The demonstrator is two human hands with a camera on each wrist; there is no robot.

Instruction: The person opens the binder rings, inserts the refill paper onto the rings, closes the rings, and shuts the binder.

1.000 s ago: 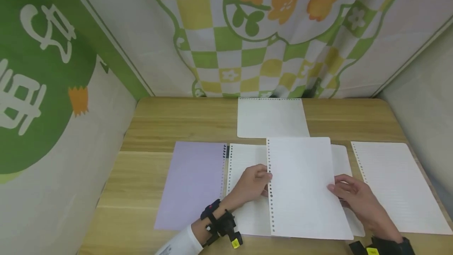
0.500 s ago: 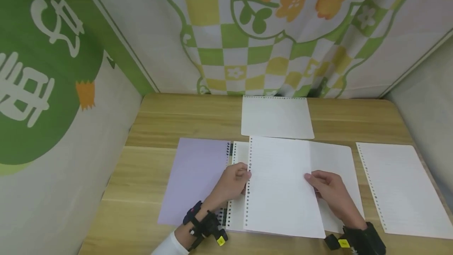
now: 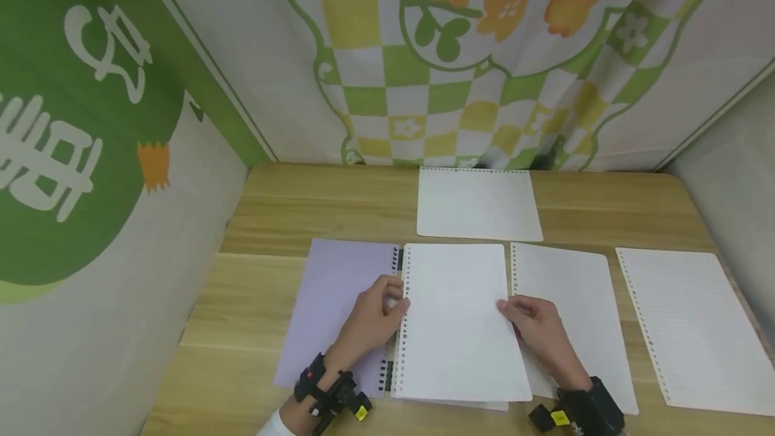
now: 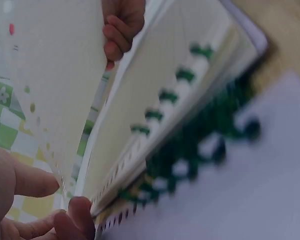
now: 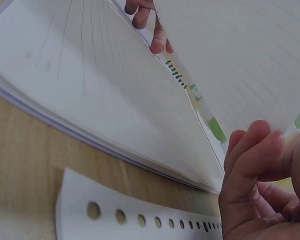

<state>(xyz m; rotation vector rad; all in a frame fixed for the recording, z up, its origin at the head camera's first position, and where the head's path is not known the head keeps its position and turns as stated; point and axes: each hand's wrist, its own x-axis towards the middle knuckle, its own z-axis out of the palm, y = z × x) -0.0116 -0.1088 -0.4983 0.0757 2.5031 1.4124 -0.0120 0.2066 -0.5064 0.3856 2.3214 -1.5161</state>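
Over the wooden table (image 3: 290,207), the left hand (image 3: 374,311) is pinching a raised white sheet (image 3: 457,335) by its holed long edge, running near-to-far just right of the purple notebook (image 3: 339,301)'s rings (image 3: 395,258), while the right hand (image 3: 540,328) is pinching the opposite edge.

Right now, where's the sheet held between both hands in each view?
Head: the held sheet is low, just right of centre, between left hand and right hand.
Left wrist: upper left, with the right hand on its edge at the top.
Right wrist: upper right, above the right hand.
Shared landmark: the notebook's dark rings, visible in all three.
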